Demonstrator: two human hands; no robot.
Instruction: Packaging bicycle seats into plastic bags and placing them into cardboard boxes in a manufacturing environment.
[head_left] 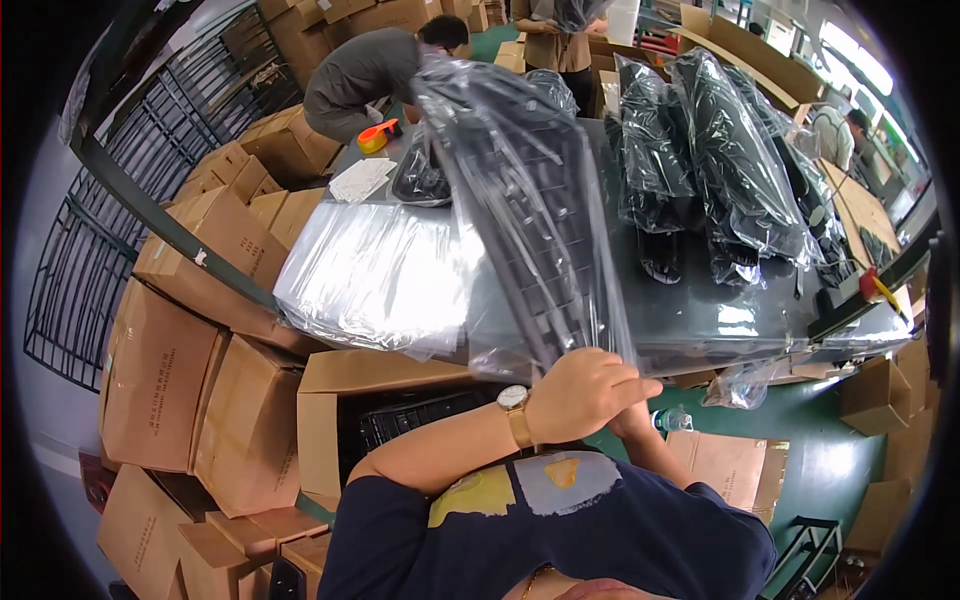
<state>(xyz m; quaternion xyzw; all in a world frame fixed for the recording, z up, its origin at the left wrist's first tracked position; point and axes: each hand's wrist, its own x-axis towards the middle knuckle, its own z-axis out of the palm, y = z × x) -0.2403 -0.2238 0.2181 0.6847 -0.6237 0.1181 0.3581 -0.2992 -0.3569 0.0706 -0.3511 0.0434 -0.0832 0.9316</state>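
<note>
A long black plastic panel with a grid pattern [535, 190] stands tilted in front of me inside a clear plastic bag [608, 262]. Its lower end is at my hands, and its upper end leans away to the left over the table. My left hand [580, 398], with a gold watch on the wrist, is closed around the bag's lower end. Just below and to the right, my right hand [630, 420] is pressed close to it. Most of its fingers are hidden behind the left hand, so their grip does not show.
A stack of clear bags [375, 270] covers the dark table's left part, near an orange tape dispenser [376, 136]. Several bagged black parts [735, 160] lie on the right. An open carton [330, 420] with black parts stands below. Other people [365, 75] are beyond the table.
</note>
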